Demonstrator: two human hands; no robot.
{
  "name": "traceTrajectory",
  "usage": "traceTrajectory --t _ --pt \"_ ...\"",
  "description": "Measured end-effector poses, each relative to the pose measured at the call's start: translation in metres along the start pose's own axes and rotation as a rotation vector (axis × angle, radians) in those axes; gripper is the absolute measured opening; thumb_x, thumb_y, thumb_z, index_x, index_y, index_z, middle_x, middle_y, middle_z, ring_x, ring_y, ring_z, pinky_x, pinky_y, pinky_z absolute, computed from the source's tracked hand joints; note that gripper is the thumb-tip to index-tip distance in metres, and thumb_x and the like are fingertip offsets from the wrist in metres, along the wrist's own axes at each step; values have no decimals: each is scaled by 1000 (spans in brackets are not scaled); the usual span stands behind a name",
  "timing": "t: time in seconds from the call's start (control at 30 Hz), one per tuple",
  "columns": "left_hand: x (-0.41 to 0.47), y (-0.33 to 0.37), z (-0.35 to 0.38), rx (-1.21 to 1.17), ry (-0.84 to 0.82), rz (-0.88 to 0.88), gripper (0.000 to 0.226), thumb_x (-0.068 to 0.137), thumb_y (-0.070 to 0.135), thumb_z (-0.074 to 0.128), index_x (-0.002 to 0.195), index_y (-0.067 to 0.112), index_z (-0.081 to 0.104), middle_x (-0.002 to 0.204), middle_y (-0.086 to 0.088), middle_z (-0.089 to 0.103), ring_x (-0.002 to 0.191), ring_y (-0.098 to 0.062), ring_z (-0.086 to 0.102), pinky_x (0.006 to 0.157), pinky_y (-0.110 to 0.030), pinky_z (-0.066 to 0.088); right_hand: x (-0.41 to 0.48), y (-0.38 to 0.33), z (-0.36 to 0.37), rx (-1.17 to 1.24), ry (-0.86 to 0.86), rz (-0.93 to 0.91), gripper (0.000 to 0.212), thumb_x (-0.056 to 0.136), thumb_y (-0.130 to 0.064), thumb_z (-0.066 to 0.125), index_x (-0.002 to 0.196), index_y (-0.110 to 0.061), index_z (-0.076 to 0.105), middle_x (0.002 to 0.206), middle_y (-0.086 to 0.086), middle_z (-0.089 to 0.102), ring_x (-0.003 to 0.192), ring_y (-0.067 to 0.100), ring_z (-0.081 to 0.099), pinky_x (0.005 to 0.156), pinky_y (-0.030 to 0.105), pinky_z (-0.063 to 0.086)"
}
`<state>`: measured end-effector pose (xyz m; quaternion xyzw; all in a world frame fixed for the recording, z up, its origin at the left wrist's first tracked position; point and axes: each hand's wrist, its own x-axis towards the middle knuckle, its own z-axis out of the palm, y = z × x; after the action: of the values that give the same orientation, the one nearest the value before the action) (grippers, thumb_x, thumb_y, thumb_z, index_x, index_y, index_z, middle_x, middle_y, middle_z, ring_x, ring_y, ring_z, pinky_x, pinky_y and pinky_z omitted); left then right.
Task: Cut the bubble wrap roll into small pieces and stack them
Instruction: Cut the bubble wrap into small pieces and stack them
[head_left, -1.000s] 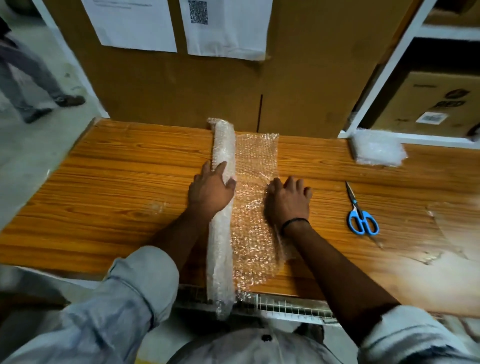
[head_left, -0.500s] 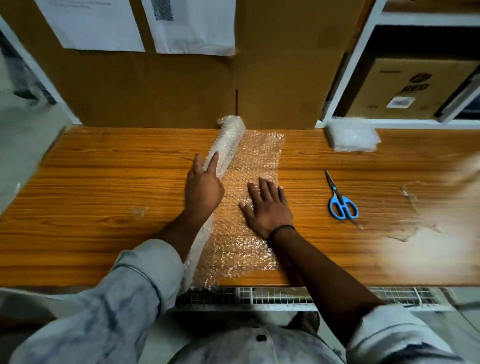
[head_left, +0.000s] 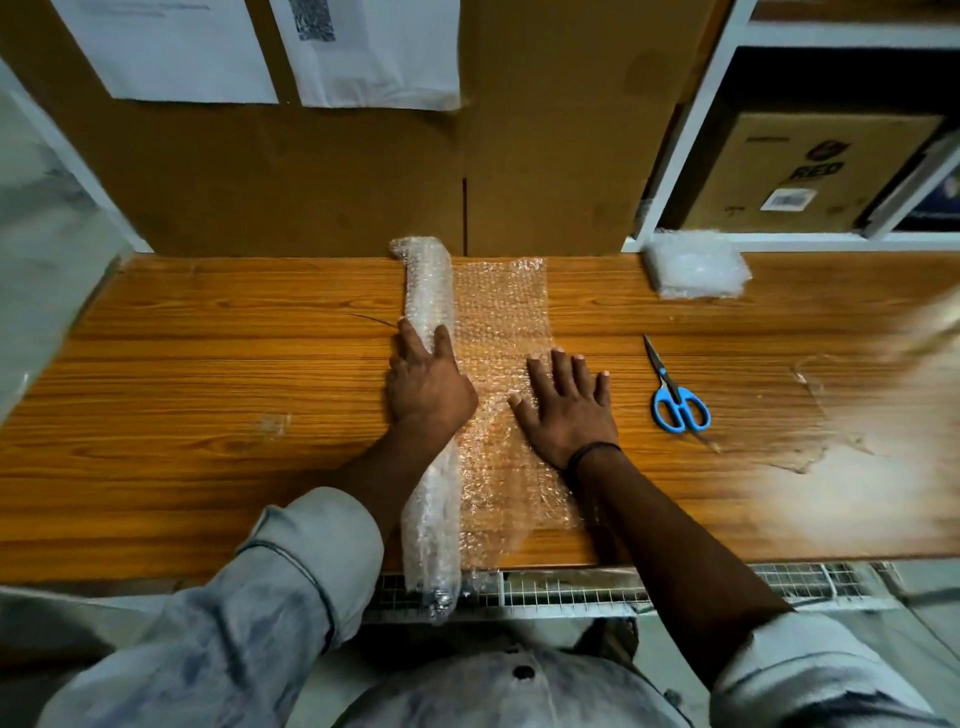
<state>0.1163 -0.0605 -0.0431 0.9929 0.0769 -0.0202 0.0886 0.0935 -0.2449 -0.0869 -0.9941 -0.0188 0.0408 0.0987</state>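
Observation:
A bubble wrap roll (head_left: 428, 291) lies front to back across the wooden table (head_left: 208, 374), its near end hanging over the front edge. An unrolled strip of bubble wrap (head_left: 501, 312) spreads flat to its right. My left hand (head_left: 426, 382) rests on top of the roll, fingers curved over it. My right hand (head_left: 569, 405) presses flat on the unrolled strip, fingers spread. Blue-handled scissors (head_left: 675, 400) lie shut on the table right of my right hand. A stack of cut bubble wrap pieces (head_left: 696, 265) sits at the back right.
Large cardboard boxes (head_left: 322, 182) with taped paper sheets stand against the table's back edge. A white shelf (head_left: 691, 119) at the right holds a printed carton (head_left: 810, 171). A wire grid (head_left: 571, 587) runs below the table's front edge.
The roll has swung back from a slant to straight front-to-back. My right hand stays flat on the strip. The view has shifted a little.

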Motion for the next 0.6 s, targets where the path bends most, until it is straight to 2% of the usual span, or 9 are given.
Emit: traceTrajectory --t 0.1,0.17,0.3,0.43,0.6 --pt "3 -9 0 99 74 5 93 92 66 50 163 20 10 170 -21 -6 148 -47 21 114 -53 28 1 3 -2 9 -10 21 71 101 -68 18 164 -35 7 173 2 -3 158 29 -11 124 56 -11" --pt "5 -16 1 133 84 18 96 93 70 46 163 18 7 170 -21 -6 148 -46 19 115 -54 26 1 1 -4 35 0 31 69 104 -62 21 164 -30 10 173 6 -2 158 31 -11 125 56 -9" --pt "11 -25 1 75 73 15 83 102 55 42 164 14 5 170 -21 1 149 -46 18 118 -54 23 -1 -16 -7 41 44 -84 65 107 -51 26 164 -23 11 172 11 -2 158 32 -11 126 51 -8" --pt "15 -41 6 -1 118 50 72 105 46 42 163 16 13 167 -19 19 147 -44 25 117 -54 27 -3 -35 1 14 -23 -224 70 105 -60 21 165 -26 8 172 9 -6 158 29 -13 127 48 -10" --pt "21 -58 2 -157 105 -24 66 106 46 42 163 20 19 166 -19 25 148 -46 25 117 -56 26 -5 -33 9 -6 -38 -184 75 100 -71 12 164 -31 6 172 2 -6 158 25 -11 127 47 -7"
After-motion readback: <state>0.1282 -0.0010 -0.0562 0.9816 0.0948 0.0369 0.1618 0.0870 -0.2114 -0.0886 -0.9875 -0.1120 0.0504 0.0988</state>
